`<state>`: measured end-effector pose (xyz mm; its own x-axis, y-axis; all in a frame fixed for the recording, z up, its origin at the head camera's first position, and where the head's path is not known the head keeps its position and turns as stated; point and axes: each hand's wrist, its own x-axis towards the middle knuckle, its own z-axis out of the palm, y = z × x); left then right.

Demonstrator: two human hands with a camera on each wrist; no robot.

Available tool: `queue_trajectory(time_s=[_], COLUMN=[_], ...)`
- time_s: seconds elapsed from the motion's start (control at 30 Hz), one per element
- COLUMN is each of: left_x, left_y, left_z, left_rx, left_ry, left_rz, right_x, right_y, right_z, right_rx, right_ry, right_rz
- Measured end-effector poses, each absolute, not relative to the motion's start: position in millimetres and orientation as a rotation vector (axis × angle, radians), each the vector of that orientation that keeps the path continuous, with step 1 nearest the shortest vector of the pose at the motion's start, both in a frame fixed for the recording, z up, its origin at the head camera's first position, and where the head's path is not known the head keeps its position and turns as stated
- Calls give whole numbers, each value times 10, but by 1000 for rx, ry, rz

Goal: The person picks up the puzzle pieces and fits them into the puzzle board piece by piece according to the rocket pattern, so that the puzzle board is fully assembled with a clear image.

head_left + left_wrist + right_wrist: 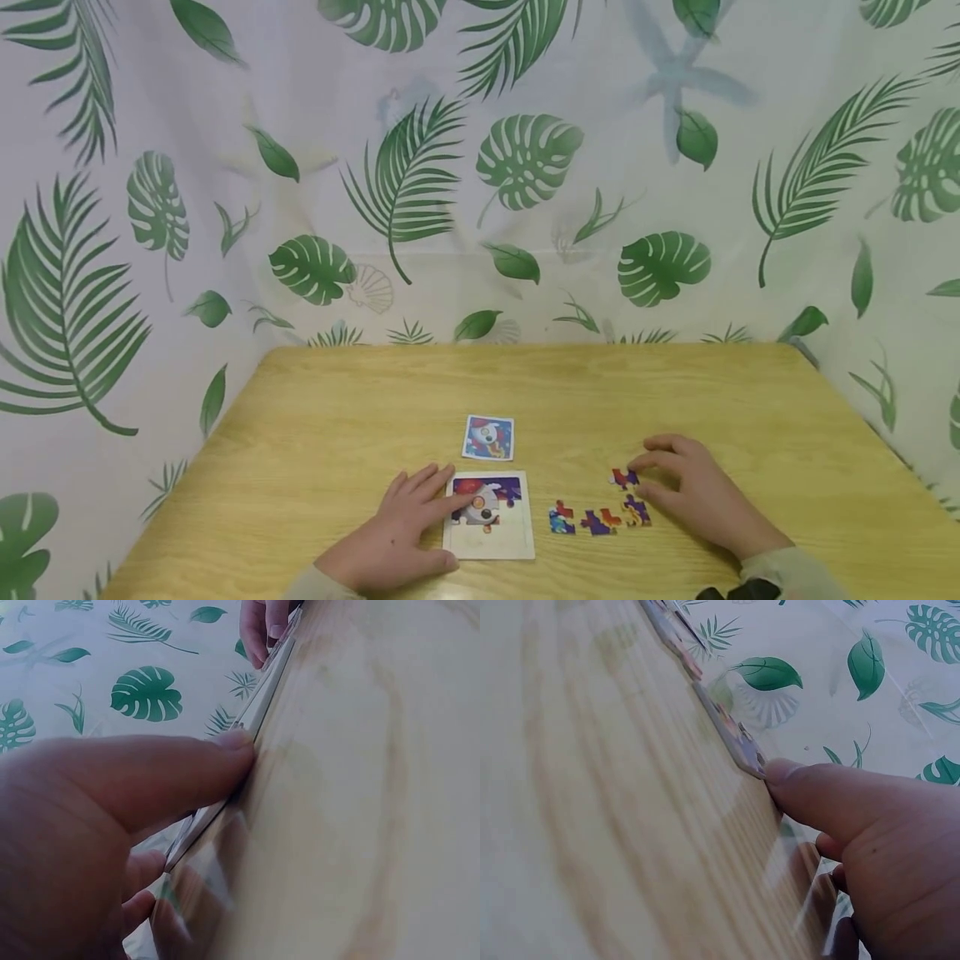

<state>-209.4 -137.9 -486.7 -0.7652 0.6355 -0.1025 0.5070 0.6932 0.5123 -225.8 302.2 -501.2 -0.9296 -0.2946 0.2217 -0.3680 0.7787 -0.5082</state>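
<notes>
Jigsaw board (512, 537), partly filled, lies flat on the table (360, 400) before me, my left hand (401, 527) spread over its left side, probably to keep it from sliding. My right hand (697, 493), well apart, has thumb and forefinger at the loose pieces (595, 523); I cannot tell whether they pinch one. Those sit right of the board, presumably for easy reach; the picture card (489, 437) lies just beyond it, likely for comparing.
</notes>
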Motion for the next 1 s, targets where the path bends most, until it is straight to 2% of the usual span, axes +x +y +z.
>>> queue_trajectory(time_s=[0.37, 0.67, 1.0], left_x=[-2124, -2125, -2273], left_y=[-1417, -1309, -1115], left_z=[-4847, -4835, -4676], left_rx=[975, 935, 1205], left_ry=[2652, 2699, 2644], left_rz=[700, 608, 457], right_x=[-2254, -2221, -2230], right_y=[2958, 2872, 2267], right_z=[-5002, -4948, -4842], right_rx=[512, 491, 576], right_ry=[-2822, -2813, -2867], right_rz=[879, 930, 1041])
